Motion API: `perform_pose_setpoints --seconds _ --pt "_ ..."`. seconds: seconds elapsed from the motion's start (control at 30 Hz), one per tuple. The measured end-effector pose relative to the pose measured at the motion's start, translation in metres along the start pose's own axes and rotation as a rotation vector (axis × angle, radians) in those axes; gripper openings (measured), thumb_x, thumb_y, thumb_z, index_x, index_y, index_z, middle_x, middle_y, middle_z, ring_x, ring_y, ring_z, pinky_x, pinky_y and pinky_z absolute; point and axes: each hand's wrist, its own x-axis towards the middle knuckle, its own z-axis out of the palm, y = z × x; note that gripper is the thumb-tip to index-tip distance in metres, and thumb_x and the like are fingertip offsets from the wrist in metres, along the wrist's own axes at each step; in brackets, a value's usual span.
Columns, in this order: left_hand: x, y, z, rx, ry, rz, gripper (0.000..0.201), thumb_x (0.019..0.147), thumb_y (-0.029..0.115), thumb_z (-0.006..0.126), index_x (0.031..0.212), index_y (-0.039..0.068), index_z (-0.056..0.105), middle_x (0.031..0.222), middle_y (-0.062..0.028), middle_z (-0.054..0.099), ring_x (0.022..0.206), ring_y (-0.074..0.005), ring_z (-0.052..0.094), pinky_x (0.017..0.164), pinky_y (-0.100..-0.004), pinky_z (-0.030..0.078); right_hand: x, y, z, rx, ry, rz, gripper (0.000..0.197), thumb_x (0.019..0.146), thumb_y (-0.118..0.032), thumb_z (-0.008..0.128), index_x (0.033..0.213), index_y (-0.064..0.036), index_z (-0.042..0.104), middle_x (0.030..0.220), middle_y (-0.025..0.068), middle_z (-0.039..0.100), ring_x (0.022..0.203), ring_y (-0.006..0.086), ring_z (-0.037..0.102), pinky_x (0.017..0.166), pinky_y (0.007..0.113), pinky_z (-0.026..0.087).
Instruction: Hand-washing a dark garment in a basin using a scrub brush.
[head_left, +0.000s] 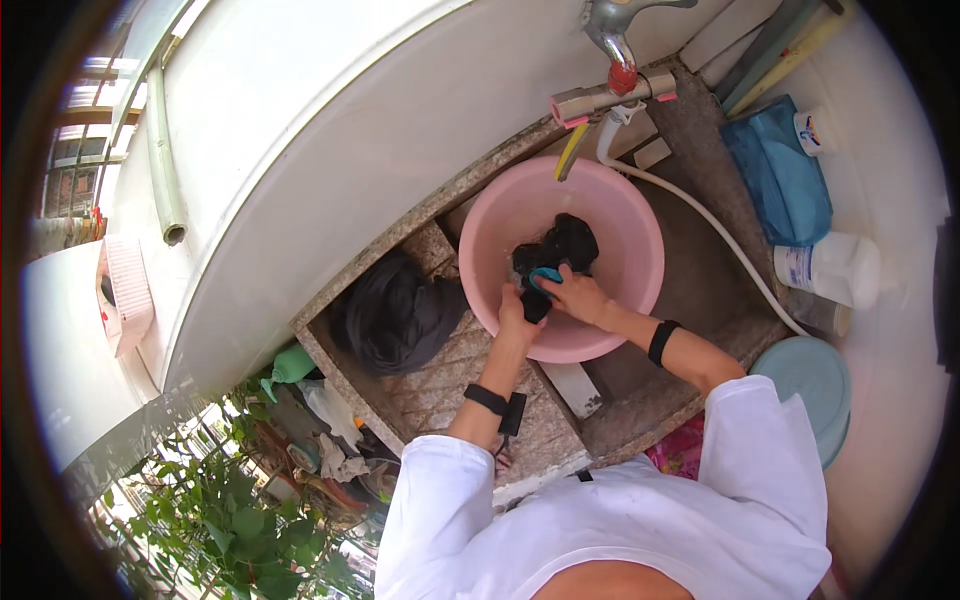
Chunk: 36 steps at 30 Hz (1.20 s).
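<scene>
Standing at the white wall [330, 110], the stone surface [450, 390] carries a pink basin [630, 250] under the tap [615, 45]. At nine o'clock of the basin a dark garment [395, 315] lies heaped on the ribbed stone. At three o'clock sit a blue bag [785, 180] and a white jug [835, 268]; at five o'clock, a pale blue lid [815, 375]. A white hose [710, 225] runs from the tap past the basin's right rim. Inside the basin lies a black cloth [565, 245], bunched at its middle. The left hand [518, 318] is closed on the cloth's lower end. The right hand [578, 295] grips a teal brush [543, 275] pressed against the cloth.
</scene>
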Motion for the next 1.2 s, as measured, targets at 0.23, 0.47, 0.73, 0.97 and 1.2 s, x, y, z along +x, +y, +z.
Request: perform_pose_setpoints --seconds 0.23,0.47,0.73,0.97,1.2 --pt "-0.049 0.002 -0.008 0.295 -0.324 0.016 0.017 0.083 0.032 0.061 0.088 0.017 0.054 0.073 0.0022 0.058 0.06 -0.0085 0.054 0.049 -0.0255 0.04 0.022 0.067 -0.031 0.044 0.237 0.589 0.051 0.078 -0.018 0.062 0.124 -0.0213 0.041 0.099 0.0238 0.047 0.082 0.0401 0.057 0.068 0.044 0.05" --pt "-0.034 -0.005 -0.005 0.212 -0.027 0.129 0.021 0.085 0.031 0.059 0.095 0.014 0.053 0.071 -0.0015 0.056 0.059 -0.0123 0.055 0.042 -0.0295 0.041 0.011 -0.016 0.0 0.059 0.037 -0.017 0.048 0.079 -0.021 0.061 0.124 -0.0247 0.043 0.098 0.0233 0.047 0.073 0.0383 0.06 0.063 0.045 0.051" --pt "-0.099 -0.016 -0.02 0.39 -0.179 0.12 0.024 0.086 0.029 0.059 0.092 0.007 0.052 0.064 -0.0018 0.053 0.033 -0.0115 0.04 0.028 -0.0248 0.027 0.039 0.063 -0.022 -0.126 0.186 0.319 0.043 0.08 -0.024 0.06 0.12 -0.0244 0.047 0.098 0.0195 0.049 0.068 0.0353 0.059 0.059 0.041 0.05" --pt "-0.022 -0.03 -0.039 1.053 -0.091 0.522 0.023 0.086 0.019 0.055 0.093 -0.002 0.058 0.068 -0.0051 0.058 0.067 -0.0132 0.056 0.058 -0.0272 0.042 -0.005 -0.018 -0.011 0.053 0.107 -0.239 0.048 0.078 -0.022 0.061 0.123 -0.0275 0.045 0.098 0.0205 0.045 0.065 0.0339 0.058 0.056 0.044 0.05" --pt "-0.097 -0.054 -0.034 1.532 -0.303 0.539 0.024 0.083 0.022 0.051 0.093 0.001 0.058 0.075 -0.017 0.06 0.073 -0.0276 0.057 0.066 -0.0378 0.044 0.059 0.068 -0.019 -0.339 0.147 0.053 0.049 0.075 -0.021 0.064 0.12 -0.0272 0.048 0.094 0.0144 0.043 0.074 0.031 0.058 0.059 0.039 0.051"
